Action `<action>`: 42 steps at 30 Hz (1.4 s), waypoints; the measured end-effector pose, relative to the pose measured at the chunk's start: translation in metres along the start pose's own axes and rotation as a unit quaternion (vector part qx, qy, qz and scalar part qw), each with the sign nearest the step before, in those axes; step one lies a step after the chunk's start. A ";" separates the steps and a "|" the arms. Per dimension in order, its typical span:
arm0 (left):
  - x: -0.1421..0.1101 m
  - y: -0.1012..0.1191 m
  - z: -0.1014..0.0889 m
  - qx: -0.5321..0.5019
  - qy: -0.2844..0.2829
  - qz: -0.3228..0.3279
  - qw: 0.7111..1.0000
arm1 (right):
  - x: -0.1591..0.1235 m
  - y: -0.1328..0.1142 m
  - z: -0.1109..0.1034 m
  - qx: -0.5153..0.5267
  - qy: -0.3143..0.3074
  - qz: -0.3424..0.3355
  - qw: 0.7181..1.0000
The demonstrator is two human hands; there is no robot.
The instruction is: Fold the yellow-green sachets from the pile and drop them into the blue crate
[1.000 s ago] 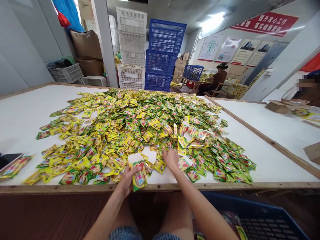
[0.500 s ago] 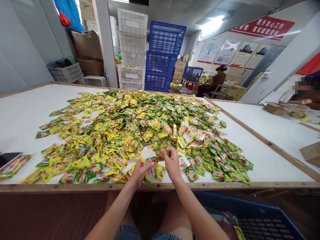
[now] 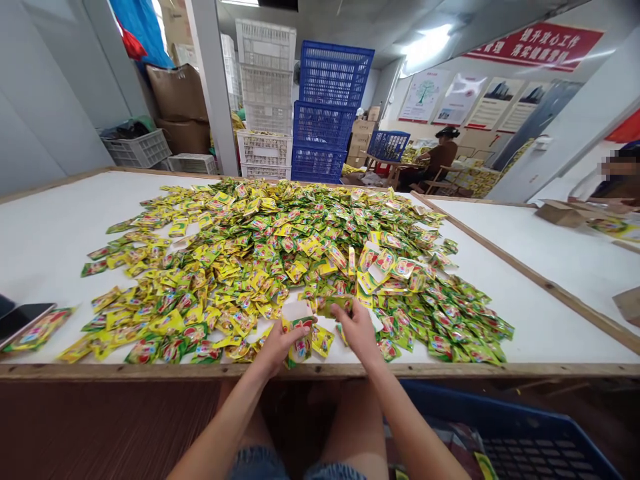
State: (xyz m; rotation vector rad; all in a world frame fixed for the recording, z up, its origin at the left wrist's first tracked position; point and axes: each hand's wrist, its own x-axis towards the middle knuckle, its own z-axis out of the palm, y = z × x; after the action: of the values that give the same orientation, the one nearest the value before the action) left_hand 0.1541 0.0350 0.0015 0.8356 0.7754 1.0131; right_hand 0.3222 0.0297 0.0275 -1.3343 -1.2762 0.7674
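Note:
A big heap of small yellow-green sachets [image 3: 280, 260] covers the white table [image 3: 45, 233]. My left hand [image 3: 279, 345] is closed round a small open carton [image 3: 299, 333] printed like the sachets, its white flap up, near the table's front edge. My right hand [image 3: 356, 328] is just to its right, fingers pinched on a few sachets [image 3: 334, 305] level with the carton's mouth. Loose sachets lie all around both hands.
A dark phone [image 3: 23, 319] lies at the table's left edge. A blue crate [image 3: 520, 433] sits on the floor at my right. Stacked blue and white crates [image 3: 320, 113] stand behind. A second table [image 3: 555, 253] adjoins on the right; people sit farther back.
My left hand carried the carton right and up toward the heap. My right hand lifted sachets from the pile and brought them to the carton's opening.

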 end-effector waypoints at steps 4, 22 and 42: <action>0.013 -0.005 0.005 0.078 -0.021 0.016 0.997 | 0.012 -0.027 -0.015 -0.061 -0.070 -0.079 0.992; 0.018 -0.019 0.004 0.134 -0.046 0.070 0.987 | -0.006 -0.016 0.020 -0.325 -0.129 -0.261 0.900; -0.003 -0.019 -0.019 0.301 0.002 0.176 0.937 | -0.027 0.041 0.031 -0.021 -0.095 -0.059 0.994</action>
State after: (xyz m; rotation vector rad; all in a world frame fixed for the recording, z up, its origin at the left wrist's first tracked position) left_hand 0.1443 0.0314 -0.0231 1.5444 0.9792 1.1025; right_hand 0.2975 0.0183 -0.0243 -1.2302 -1.5146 0.8030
